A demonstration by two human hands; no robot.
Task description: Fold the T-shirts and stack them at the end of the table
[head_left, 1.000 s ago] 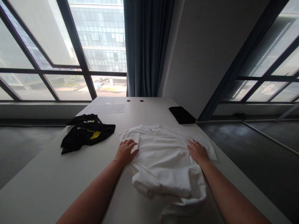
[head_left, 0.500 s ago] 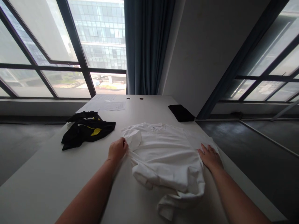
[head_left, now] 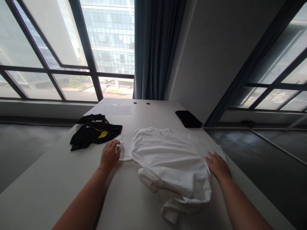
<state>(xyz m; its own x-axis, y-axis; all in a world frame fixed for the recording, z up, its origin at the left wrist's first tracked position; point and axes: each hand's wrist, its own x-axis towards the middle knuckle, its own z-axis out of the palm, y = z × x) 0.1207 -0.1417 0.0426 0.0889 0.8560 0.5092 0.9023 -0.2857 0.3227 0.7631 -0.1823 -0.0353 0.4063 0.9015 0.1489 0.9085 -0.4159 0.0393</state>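
Observation:
A white T-shirt [head_left: 165, 156] lies on the white table [head_left: 59, 179], its collar away from me and its lower part bunched up near me. My left hand [head_left: 109, 155] pinches the edge of the shirt's left sleeve, pulled out to the left. My right hand [head_left: 218, 166] lies flat, fingers together and stretched, on the right sleeve near the table's right edge.
A crumpled black garment with yellow marks [head_left: 94, 134] lies left of the shirt. Sheets of paper [head_left: 112, 109] rest at the far end, and a flat black object [head_left: 188, 118] sits at the far right. Windows and a blue curtain [head_left: 155, 48] stand behind.
My left hand closed on the folded-in left sleeve and drew it out to the left. My right hand slid outward along the right sleeve toward the table's edge.

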